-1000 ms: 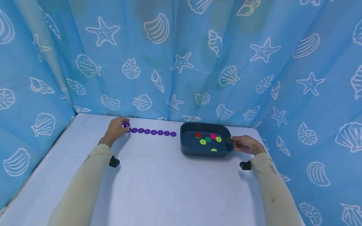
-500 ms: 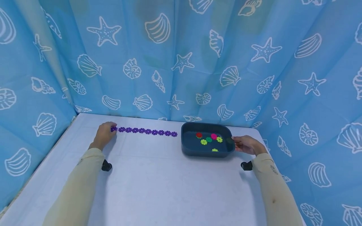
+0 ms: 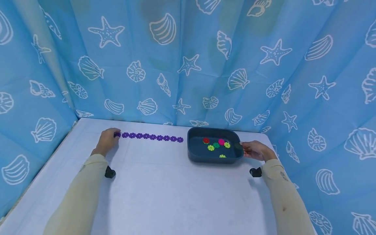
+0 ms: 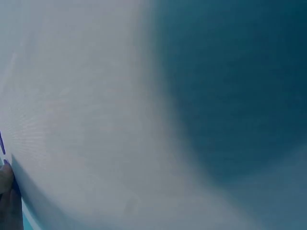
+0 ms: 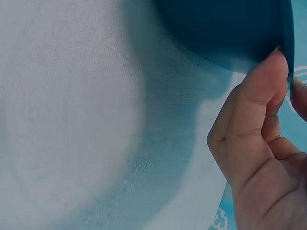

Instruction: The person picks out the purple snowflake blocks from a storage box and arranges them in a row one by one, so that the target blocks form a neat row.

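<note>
A row of purple flower-shaped discs (image 3: 146, 136) runs along the back left of the white table. At its left end my left hand (image 3: 107, 141) pinches one more purple disc (image 3: 117, 134), partly covered by the fingers. The left wrist view catches only fingertips (image 4: 5, 179) at its lower left edge, with a sliver of purple beside them. My right hand (image 3: 256, 150) holds the right rim of a dark blue-grey bin (image 3: 211, 159), fingers on the outer wall and thumb at the rim. Inside the bin lie a red disc (image 3: 206, 140), a pink one, a green one and several yellow-green ones.
A blue curtain (image 3: 188, 88) printed with white shells and starfish hangs right behind the table (image 3: 182, 192) and along both sides. Small black wrist cameras jut from both sleeves, low over the cloth.
My left hand has moved left and down from above the row to its left end, uncovering discs there. It has barely shifted in the last half second. The right hand and bin stay put.
</note>
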{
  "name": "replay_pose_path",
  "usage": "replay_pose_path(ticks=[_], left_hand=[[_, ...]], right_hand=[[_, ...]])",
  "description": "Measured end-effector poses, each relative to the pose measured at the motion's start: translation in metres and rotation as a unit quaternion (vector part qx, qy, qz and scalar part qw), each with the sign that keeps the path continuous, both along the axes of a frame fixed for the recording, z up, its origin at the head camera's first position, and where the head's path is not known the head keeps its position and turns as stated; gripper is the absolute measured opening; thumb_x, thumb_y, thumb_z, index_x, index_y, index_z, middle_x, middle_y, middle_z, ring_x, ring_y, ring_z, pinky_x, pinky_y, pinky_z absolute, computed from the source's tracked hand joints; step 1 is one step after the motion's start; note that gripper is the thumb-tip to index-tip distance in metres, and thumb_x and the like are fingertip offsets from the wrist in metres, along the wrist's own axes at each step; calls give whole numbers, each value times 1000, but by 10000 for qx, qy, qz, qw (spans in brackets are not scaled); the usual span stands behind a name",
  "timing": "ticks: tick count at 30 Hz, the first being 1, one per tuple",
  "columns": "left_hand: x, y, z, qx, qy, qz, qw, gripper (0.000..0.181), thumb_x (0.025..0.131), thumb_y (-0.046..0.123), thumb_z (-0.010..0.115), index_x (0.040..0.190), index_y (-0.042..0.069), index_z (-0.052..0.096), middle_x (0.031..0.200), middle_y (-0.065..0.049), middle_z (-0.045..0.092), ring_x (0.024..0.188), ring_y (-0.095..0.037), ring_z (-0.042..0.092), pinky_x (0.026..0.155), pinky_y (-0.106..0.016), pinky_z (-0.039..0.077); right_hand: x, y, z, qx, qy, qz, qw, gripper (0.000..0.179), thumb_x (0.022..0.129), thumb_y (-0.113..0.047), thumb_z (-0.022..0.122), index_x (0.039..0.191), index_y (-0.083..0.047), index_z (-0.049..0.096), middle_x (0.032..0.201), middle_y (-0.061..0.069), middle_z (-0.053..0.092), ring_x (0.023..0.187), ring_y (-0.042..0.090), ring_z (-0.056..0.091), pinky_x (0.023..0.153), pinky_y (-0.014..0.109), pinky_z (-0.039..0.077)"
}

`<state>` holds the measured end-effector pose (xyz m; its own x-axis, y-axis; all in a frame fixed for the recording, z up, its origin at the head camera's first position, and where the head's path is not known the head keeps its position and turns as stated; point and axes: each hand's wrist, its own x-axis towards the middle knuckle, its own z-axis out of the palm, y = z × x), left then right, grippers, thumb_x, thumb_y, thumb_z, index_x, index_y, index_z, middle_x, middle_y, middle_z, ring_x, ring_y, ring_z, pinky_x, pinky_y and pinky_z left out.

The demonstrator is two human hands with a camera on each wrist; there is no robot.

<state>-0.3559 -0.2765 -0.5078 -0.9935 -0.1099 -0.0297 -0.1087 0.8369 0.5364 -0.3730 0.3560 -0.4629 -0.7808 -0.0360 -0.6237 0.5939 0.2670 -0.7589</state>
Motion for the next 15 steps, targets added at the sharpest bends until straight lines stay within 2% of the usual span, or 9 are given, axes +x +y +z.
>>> replay_pose_path(ticks=[6,15], left_hand=[[-5,-3,-4,102,108,-55,9999,40,95,-4,56,135,-6,50,134,-27,51,130,-46,41,106,-56,35],[-6,-7,-7,503,-50,88,9987,42,95,-4,54,137,-1,50,136,-24,50,133,-44,38,108,-57,32]], right_hand=[[0,-2,3,-21,-37,-30,10000,48,101,-25,54,135,6,43,102,15,57,80,18,58,77,28,57],[1,-2,2,-24,-18,-12,10000,44,102,-24,52,133,6,45,98,13,57,79,17,58,75,27,57]])
